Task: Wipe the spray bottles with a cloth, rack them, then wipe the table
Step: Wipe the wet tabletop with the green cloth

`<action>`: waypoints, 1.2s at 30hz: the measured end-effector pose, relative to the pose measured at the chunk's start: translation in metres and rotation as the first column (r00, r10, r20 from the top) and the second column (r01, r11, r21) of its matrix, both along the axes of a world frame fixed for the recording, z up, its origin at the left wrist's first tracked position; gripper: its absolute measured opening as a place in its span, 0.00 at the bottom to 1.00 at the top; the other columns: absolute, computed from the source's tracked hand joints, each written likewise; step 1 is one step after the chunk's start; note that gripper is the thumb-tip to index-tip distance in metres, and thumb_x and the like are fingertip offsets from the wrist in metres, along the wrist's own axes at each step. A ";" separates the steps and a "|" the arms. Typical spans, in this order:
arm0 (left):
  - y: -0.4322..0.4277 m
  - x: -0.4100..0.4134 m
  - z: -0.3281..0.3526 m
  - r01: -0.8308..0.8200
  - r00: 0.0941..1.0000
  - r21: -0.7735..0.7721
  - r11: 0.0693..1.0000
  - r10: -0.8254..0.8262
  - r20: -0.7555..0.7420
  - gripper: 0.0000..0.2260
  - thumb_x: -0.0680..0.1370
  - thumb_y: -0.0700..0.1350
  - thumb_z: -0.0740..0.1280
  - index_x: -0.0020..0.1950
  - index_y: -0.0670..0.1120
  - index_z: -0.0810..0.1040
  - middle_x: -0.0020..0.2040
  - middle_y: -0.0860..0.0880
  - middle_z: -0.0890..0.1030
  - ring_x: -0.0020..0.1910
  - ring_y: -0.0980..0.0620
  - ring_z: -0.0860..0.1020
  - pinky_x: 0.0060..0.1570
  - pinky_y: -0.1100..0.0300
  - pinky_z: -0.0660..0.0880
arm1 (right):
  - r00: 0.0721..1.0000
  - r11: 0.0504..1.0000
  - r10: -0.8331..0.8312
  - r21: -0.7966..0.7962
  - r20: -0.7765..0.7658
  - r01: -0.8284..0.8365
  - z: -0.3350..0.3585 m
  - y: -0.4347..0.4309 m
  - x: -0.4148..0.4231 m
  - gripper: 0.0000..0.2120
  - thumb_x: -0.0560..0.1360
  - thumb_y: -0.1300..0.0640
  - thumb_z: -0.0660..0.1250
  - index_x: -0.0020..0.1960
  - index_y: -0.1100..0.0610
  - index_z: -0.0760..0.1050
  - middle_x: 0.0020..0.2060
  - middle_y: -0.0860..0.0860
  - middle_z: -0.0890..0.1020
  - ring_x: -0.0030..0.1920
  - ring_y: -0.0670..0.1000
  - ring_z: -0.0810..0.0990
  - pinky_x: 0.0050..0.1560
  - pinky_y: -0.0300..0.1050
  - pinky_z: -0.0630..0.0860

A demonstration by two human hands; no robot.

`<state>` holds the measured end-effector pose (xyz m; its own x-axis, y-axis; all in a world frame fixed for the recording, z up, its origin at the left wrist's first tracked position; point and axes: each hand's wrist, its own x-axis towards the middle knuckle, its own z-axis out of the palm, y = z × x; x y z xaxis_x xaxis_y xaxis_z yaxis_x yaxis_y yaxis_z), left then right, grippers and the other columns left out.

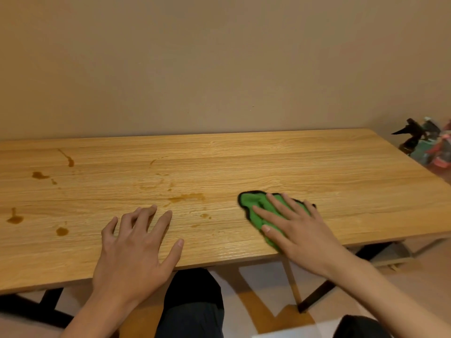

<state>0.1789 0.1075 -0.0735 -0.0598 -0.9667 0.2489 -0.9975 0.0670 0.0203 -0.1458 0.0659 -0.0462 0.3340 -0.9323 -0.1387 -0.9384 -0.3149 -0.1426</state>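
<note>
**woodguy:** so where's the cloth, and what are your hands doing?

**me:** The cloth (253, 202) is green with a dark edge. It's bunched flat on the table (244, 162), on the right half near the front edge. My right hand (296, 230) lies on top of it, palm down, fingers straight and spread, pressing it onto the top. I'm not gripping it, just flat on it. Part of the cloth sticks out past my fingertips, toward the left and back, and the rest is under my palm.

**woodguy:** and the left?

**me:** My left hand (136, 250) is on the bare top near the front edge, about the middle, well apart from the cloth. The fingers are fanned wide and a bit bent, tips touching the table, holding nothing.

**woodguy:** looks messy lol

**me:** Yep, brown spills (186, 197). A smeared streak sits between my two hands, a bit further back, near the cloth's left tip but not touching it. Several darker puddles are scattered over the left end, and there are faint wet marks around the middle.

**woodguy:** bottles?

**me:** The bottles (424, 142) are bunched together off the far right end of the table. I can make out a dark one with its nozzle pointing left, plus teal and pink ones behind it. They're blurry, so I can't tell what they're standing in.
</note>
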 end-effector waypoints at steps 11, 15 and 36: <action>0.002 -0.003 0.004 -0.019 1.000 0.026 0.999 0.020 -0.002 0.29 0.78 0.67 0.54 0.69 0.52 0.79 0.66 0.46 0.79 0.64 0.41 0.76 0.61 0.34 0.71 | 0.955 0.955 -0.295 -0.038 -0.024 0.294 -0.005 0.013 0.038 0.26 0.82 0.34 0.37 0.79 0.32 0.40 0.82 0.45 0.40 0.81 0.58 0.37 0.77 0.70 0.38; 0.002 -0.003 0.005 -0.028 1.000 0.040 0.999 0.028 0.001 0.29 0.78 0.67 0.53 0.70 0.53 0.78 0.67 0.46 0.79 0.65 0.42 0.75 0.62 0.34 0.71 | 0.985 0.982 -0.144 -0.113 0.094 0.154 -0.015 0.040 0.090 0.33 0.78 0.34 0.26 0.80 0.33 0.49 0.82 0.47 0.51 0.82 0.58 0.43 0.76 0.72 0.40; 0.003 -0.003 0.007 -0.023 1.000 0.064 0.998 0.022 0.017 0.30 0.79 0.67 0.52 0.72 0.53 0.75 0.70 0.46 0.76 0.66 0.42 0.73 0.65 0.35 0.69 | 0.972 0.935 -0.195 -0.274 0.132 0.225 -0.028 0.052 0.108 0.26 0.83 0.39 0.45 0.72 0.41 0.74 0.73 0.52 0.75 0.75 0.59 0.70 0.72 0.66 0.60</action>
<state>0.1759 0.1103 -0.0668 -0.0412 -0.9818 0.1855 -0.9990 0.0433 0.0071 -0.0377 0.1179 -0.0740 0.1246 -0.9781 0.1670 -0.9728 -0.1535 -0.1736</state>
